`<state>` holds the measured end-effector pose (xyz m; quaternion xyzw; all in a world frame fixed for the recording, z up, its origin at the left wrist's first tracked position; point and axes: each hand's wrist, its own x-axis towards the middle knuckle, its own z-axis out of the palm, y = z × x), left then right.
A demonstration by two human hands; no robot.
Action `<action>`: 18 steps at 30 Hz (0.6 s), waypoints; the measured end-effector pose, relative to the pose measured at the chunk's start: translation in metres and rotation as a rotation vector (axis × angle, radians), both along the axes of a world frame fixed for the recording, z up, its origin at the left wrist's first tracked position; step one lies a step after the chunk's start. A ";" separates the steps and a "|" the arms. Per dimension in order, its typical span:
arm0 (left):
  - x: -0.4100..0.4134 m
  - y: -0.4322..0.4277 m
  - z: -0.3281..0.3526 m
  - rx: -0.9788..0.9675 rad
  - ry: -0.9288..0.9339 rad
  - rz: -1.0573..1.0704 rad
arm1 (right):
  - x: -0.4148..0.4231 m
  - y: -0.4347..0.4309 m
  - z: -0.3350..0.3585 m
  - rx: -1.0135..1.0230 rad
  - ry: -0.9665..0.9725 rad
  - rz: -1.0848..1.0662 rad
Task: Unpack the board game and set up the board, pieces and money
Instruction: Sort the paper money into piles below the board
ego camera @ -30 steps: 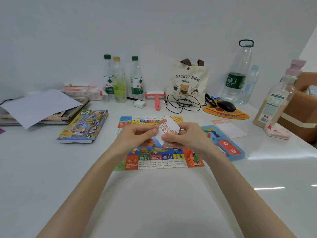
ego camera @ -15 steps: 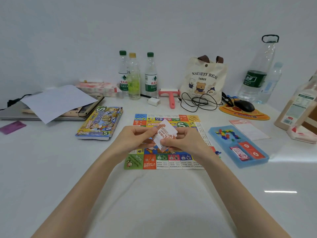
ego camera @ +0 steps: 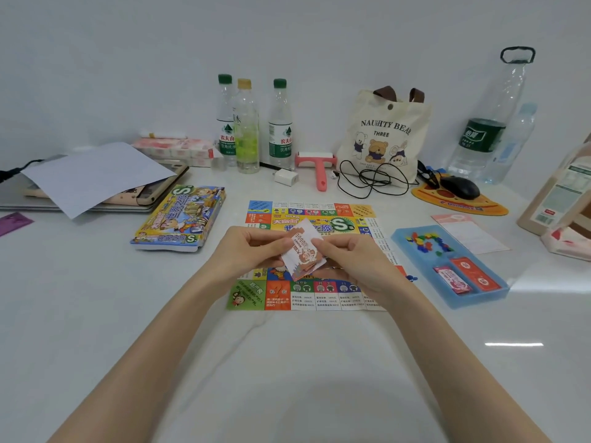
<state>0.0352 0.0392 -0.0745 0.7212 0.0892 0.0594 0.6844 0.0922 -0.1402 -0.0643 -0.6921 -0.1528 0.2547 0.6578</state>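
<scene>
Orange-white paper money stack [ego camera: 303, 254] pinched at both side edges: left hand [ego camera: 246, 255], right hand [ego camera: 351, 262], fingers curled. Long axis near-to-far, slightly tilted. Held above board [ego camera: 278, 297].

The bag [ego camera: 383, 132] reads "NAUGHTY BEAR THREE". Two green-capped bottles [ego camera: 226, 139] carry red "农夫山" above "饮用纯" on their labels. The box [ego camera: 182, 219] shows "世界之旅" and a white "S". The board [ego camera: 339, 223] bears an "S" at its centre and "机会" on an orange square. The top of the notes [ego camera: 302, 254] says "MONEY".
</scene>
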 end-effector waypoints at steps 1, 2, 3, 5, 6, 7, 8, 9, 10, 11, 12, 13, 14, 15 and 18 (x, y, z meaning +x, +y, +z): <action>0.000 0.000 0.000 0.005 -0.007 0.001 | 0.000 0.000 -0.001 0.009 0.008 -0.001; 0.000 -0.001 -0.001 0.007 -0.018 0.001 | -0.001 0.000 -0.002 0.023 0.018 -0.005; 0.000 -0.001 -0.001 0.005 -0.028 0.000 | -0.001 0.000 -0.003 0.036 0.022 -0.017; 0.000 -0.002 -0.003 -0.021 -0.046 0.000 | -0.001 -0.001 -0.005 0.044 -0.005 -0.072; 0.000 -0.003 -0.003 -0.038 -0.054 0.003 | -0.001 0.000 -0.005 0.040 -0.033 -0.110; 0.000 -0.003 -0.003 -0.052 -0.057 0.010 | -0.001 0.000 -0.006 0.029 -0.068 -0.152; 0.000 -0.003 -0.003 -0.060 -0.054 0.018 | -0.002 0.000 -0.007 0.012 -0.112 -0.200; 0.000 -0.003 -0.004 -0.064 -0.044 0.027 | -0.003 0.000 -0.007 -0.007 -0.169 -0.251; 0.000 -0.003 -0.004 -0.068 -0.033 0.037 | -0.003 0.000 -0.007 -0.033 -0.246 -0.304; 0.000 -0.002 -0.005 -0.075 -0.021 0.047 | -0.003 -0.002 -0.007 -0.060 -0.341 -0.352; 0.000 -0.002 -0.005 -0.087 -0.008 0.055 | -0.002 -0.003 -0.007 -0.078 -0.436 -0.396; 0.001 -0.001 -0.006 -0.105 0.005 0.063 | -0.002 -0.004 -0.008 -0.077 -0.516 -0.434; 0.001 -0.001 -0.007 -0.127 0.021 0.075 | -0.002 -0.004 -0.008 -0.061 -0.592 -0.464; 0.002 0.000 -0.007 -0.148 0.040 0.095 | -0.002 -0.004 -0.009 -0.050 -0.697 -0.492; 0.004 0.000 -0.008 -0.210 0.084 0.148 | 0.000 -0.003 -0.020 -0.136 -1.194 -0.472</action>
